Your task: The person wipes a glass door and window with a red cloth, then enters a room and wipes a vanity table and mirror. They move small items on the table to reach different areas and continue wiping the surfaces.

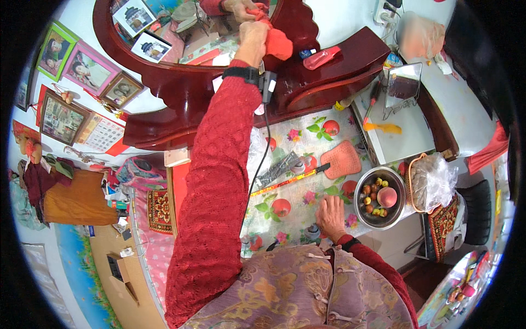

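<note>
My left hand (251, 41) is raised to the oval mirror (218, 35) and grips a bunched red cloth (279, 43). The cloth meets its own reflection at the glass. My right hand (331, 217) rests palm down, holding nothing, on the floral tablecloth (283, 230). To its right stands a metal bowl (358, 214) with a peach (386, 197) and several small brown and green fruits. Beyond the fingers lies a red fly swatter (341, 159), its striped handle pointing left. A dark red carved wooden frame (164, 92) surrounds the mirror.
A pink bottle (321, 57) lies on the wooden ledge (353, 59). A small standing mirror (404, 80) is at right, near an orange-tipped brush (382, 128). A basket with a plastic bag (431, 181) sits beyond the bowl. Framed photos (90, 74) hang at left. A cable (261, 160) runs along my left arm.
</note>
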A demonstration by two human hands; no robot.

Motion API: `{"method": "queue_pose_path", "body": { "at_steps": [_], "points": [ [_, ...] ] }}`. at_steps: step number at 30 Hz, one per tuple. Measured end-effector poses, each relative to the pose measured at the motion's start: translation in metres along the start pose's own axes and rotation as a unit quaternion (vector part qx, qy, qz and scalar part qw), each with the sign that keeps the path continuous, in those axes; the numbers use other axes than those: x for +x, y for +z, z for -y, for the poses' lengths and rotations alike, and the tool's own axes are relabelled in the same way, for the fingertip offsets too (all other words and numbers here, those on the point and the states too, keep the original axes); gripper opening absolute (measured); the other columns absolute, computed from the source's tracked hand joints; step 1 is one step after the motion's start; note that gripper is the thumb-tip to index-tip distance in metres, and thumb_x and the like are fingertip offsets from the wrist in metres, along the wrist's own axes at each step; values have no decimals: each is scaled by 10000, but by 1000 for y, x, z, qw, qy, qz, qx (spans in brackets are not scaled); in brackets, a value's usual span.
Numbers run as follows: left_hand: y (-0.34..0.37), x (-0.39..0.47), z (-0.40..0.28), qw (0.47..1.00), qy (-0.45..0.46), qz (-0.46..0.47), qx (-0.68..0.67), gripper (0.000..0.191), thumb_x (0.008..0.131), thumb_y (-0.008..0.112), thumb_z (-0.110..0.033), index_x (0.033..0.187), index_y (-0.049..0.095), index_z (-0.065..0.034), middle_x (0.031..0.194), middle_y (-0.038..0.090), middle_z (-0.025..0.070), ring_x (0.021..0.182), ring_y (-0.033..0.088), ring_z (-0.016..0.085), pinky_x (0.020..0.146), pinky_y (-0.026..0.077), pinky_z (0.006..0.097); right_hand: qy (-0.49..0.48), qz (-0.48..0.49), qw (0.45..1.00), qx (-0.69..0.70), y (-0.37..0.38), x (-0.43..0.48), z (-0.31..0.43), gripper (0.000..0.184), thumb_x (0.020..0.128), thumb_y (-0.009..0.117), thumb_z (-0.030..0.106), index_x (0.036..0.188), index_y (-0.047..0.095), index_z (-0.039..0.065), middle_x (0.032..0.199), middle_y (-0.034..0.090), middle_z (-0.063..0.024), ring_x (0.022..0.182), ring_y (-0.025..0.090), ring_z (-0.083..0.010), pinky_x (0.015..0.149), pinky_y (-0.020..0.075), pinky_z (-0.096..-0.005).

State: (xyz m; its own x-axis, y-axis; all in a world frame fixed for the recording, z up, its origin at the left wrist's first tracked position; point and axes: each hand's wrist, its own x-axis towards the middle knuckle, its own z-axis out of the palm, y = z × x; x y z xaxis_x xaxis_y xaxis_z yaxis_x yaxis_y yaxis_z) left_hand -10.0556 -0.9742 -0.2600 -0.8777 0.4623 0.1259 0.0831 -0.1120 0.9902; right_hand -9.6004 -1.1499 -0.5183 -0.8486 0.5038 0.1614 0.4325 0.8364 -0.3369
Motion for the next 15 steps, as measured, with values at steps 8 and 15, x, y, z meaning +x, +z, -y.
{"method": "queue_pose_path", "body": {
  "at_steps": [8,15],
  "points": [
    [89,16,-52,974,197,-105,-24,123,743,708,32,847,688,-29,870,648,45,726,614,200,668,516,368,-2,2,1000,-11,2,-3,-1,304,771,632,142,1042,574,18,1082,555,-149,990,511,-338,868,414,-459],
    [102,-15,-125,944,245,-18,-218,247,823,630,12,1069,625,-4,1049,671,92,918,665,222,804,536,365,-8,15,1000,-21,3,6,3,291,769,639,170,1014,570,29,1068,549,-148,978,507,-335,857,406,-454]
  ]
}}
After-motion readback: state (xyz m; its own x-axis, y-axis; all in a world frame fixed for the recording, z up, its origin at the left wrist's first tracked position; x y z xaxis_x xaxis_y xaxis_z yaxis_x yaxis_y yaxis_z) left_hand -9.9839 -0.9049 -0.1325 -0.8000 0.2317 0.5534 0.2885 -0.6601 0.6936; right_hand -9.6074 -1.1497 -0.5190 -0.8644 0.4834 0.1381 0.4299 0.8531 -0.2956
